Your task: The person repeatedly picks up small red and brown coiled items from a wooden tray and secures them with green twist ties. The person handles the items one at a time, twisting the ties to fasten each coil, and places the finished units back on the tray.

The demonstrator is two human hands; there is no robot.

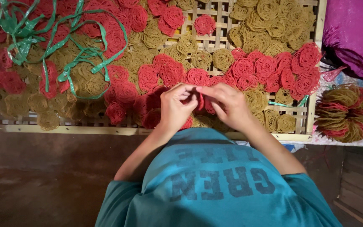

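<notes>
My left hand point(176, 108) and my right hand point(228, 105) meet over the near edge of a flat woven bamboo tray point(215, 35). Both pinch a small stack of red round noodle nests point(199, 102) between their fingertips. The tray is covered with many red nests point(265, 67) and tan nests point(274, 19), each a flat coiled disc. More red nests lie right under my hands.
A tangle of green plastic strips point(80, 54) lies on the nests at the left. A tied bundle of stacked tan and red nests point(347, 112) sits right of the tray. Magenta plastic bag point(356, 33) at the top right. Brown floor point(43, 180) below the tray.
</notes>
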